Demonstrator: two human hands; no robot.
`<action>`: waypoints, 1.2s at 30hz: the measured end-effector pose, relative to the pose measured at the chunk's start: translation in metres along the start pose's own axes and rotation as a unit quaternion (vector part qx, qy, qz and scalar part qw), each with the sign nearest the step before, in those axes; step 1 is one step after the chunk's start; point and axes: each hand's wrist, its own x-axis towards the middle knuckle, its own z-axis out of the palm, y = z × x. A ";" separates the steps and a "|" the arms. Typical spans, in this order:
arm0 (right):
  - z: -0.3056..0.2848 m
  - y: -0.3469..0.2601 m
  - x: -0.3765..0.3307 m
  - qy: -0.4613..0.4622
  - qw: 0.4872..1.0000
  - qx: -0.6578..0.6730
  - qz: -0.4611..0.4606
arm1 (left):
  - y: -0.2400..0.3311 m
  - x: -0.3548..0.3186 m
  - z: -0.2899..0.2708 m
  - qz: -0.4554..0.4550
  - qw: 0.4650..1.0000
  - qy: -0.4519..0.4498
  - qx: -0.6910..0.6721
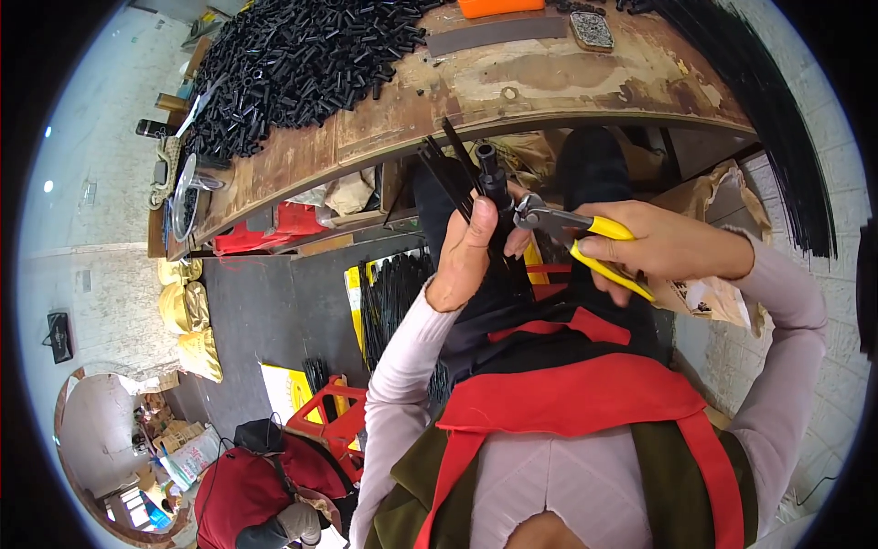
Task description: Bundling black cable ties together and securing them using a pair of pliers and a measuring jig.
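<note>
Rods (447, 174), black and slender, rise beside a black tube (494, 178) over the person's lap, just short of the near edge of the bench (631, 87). The left hand (462, 252) is curled around them, thumb pressed along the front. The right hand (663, 240) is wrapped around the yellow handles of the pliers (599, 225), which stand partly spread; their metal head sits at the tube's side, though whether it touches cannot be told. Beyond, short black tubes (302, 69) lie heaped on the bench, with a grey strip (498, 35) and small tray (579, 20) farther right.
</note>
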 end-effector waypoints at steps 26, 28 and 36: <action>-0.132 0.032 0.085 0.378 0.658 -0.625 -0.182 | 0.076 0.020 -0.107 0.112 0.912 0.394 -0.008; -0.096 0.033 0.088 0.311 0.633 -0.605 -0.370 | 0.111 0.006 -0.103 0.196 0.897 0.395 -0.021; -0.008 0.074 0.034 0.167 0.897 0.285 -0.293 | 0.058 -0.007 -0.093 0.188 0.835 0.299 -0.422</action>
